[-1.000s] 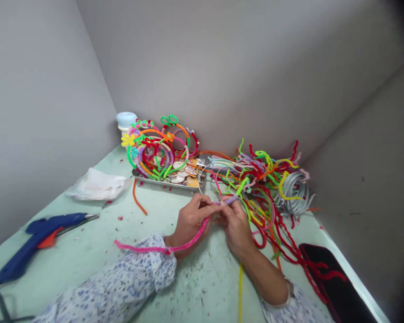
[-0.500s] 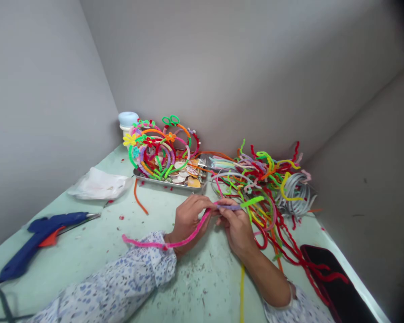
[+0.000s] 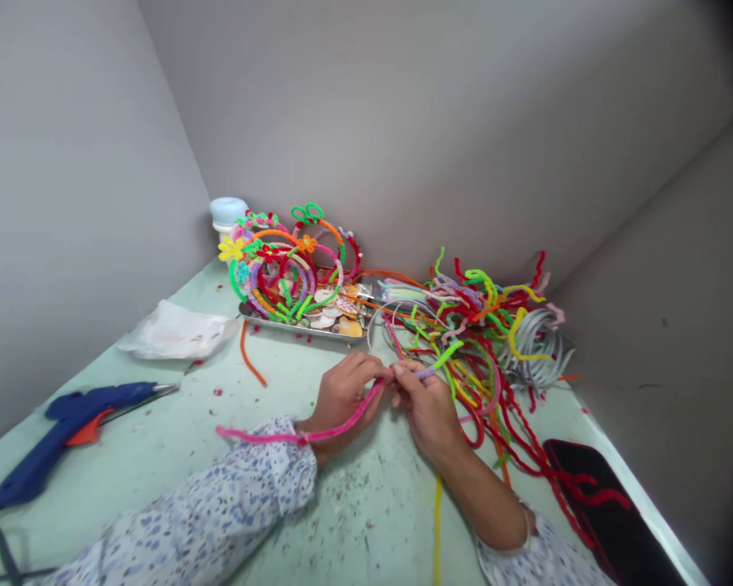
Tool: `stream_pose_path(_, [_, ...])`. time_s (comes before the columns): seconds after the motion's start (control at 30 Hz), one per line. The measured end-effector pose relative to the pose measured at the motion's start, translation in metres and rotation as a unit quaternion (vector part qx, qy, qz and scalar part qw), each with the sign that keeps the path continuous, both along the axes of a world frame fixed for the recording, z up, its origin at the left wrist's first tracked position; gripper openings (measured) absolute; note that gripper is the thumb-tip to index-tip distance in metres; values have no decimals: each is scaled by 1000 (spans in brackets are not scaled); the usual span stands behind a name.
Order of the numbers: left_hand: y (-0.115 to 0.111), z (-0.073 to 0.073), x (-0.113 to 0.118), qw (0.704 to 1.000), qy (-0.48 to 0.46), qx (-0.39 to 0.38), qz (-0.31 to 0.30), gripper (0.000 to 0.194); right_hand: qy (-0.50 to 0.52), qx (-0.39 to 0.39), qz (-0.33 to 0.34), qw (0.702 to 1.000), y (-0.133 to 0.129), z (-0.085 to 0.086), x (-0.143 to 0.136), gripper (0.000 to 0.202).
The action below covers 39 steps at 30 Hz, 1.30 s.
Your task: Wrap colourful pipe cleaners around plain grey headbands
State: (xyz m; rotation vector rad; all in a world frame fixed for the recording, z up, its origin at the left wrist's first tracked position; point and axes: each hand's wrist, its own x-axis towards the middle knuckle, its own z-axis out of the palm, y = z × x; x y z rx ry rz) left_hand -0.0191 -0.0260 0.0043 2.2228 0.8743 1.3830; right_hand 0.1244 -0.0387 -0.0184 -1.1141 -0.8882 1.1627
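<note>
My left hand point(image 3: 346, 396) is closed in a pinch on a pink pipe cleaner point(image 3: 335, 428), whose loose end curves back over my left wrist and sleeve. Fingertip to fingertip with it, my right hand point(image 3: 426, 407) pinches the same fuzzy strand where pink meets a short purple stretch. Beyond the right fingers sticks out a bright green tip point(image 3: 449, 356). How the coloured pieces join is hidden by my fingers. Just behind the right hand lies a tangled heap of pipe cleaners point(image 3: 482, 305) in many colours.
Several decorated headbands point(image 3: 281, 273) stand on a metal tray point(image 3: 305, 332) of flat cut-outs. At left lie a blue glue gun point(image 3: 67, 431) and a white plastic bag point(image 3: 177, 332). A coil of grey wire point(image 3: 534, 350) sits at right, and red strands cross a dark phone point(image 3: 604, 505).
The green tip beyond my right hand has drawn in closer and tilts up more, with less purple showing. My right fingers have closed further over the strand. The view has shifted slightly.
</note>
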Motion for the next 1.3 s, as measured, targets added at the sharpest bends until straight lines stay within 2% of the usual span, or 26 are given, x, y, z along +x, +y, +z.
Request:
stream_pose_path(0.1, [-4, 2, 3, 994, 14, -90, 58, 14, 9, 11, -45, 999, 3, 2, 2, 32])
stream_pose_path(0.17, [-9, 4, 4, 986, 54, -147, 57, 21, 21, 21, -88, 996, 6, 3, 4, 32])
stream_pose_path(0.23, [-17, 8, 5, 978, 109, -173, -42, 27, 31, 23, -126, 991, 7, 4, 5, 30])
stream_pose_path(0.27, [-22, 10, 6, 971, 126, -169, -114, 29, 31, 19, -141, 989, 8, 5, 6, 29])
stream_pose_path(0.3, [-27, 14, 7, 971, 115, -141, -157, 26, 26, 12, -151, 988, 8, 6, 5, 29])
stream_pose_path(0.37, [-35, 21, 9, 980, 69, -57, -176, 13, 3, 1, -156, 988, 7, 8, 5, 29])
stream_pose_path(0.4, [-38, 25, 11, 987, 35, -9, -154, 9, -10, 2, -151, 988, 6, 9, 4, 28])
stream_pose_path(0.47, [-37, 31, 13, 998, -14, 39, -52, 12, -37, 16, -129, 991, 3, 10, 2, 27])
stream_pose_path(0.57, [-27, 36, 14, 995, 16, -6, 95, 19, -81, 39, -95, 991, -2, 10, -2, 27])
stream_pose_path(0.67, [-13, 41, 15, 980, 138, -26, 138, 19, -103, 39, -79, 991, -4, 12, -4, 27])
stream_pose_path(0.73, [-6, 44, 18, 964, 220, 18, 150, 15, -110, 43, -85, 989, -4, 13, -4, 28])
stream_pose_path(0.8, [0, 46, 21, 949, 272, 40, 156, 10, -114, 51, -98, 987, -3, 15, -3, 27])
stream_pose_path(0.87, [5, 43, 24, 947, 279, 47, 151, 8, -108, 54, -106, 987, -2, 15, -1, 26])
stream_pose_path(0.97, [12, 30, 27, 972, 209, -40, 98, 7, -87, 42, -96, 991, -1, 14, 1, 26])
stream_pose_path(1.07, [16, 19, 29, 981, 57, -179, 43, 7, -52, 42, -92, 994, 0, 10, 2, 28])
stream_pose_path(1.13, [17, 15, 31, 961, -50, -272, 16, 6, -22, 51, -96, 994, 0, 8, 2, 30])
stream_pose_path(1.23, [19, 13, 34, 894, -178, -408, -45, 12, -1, 60, -90, 994, 2, 4, 3, 30])
stream_pose_path(1.3, [21, 12, 35, 854, -221, -462, -89, 19, -1, 63, -78, 995, 2, 3, 4, 28])
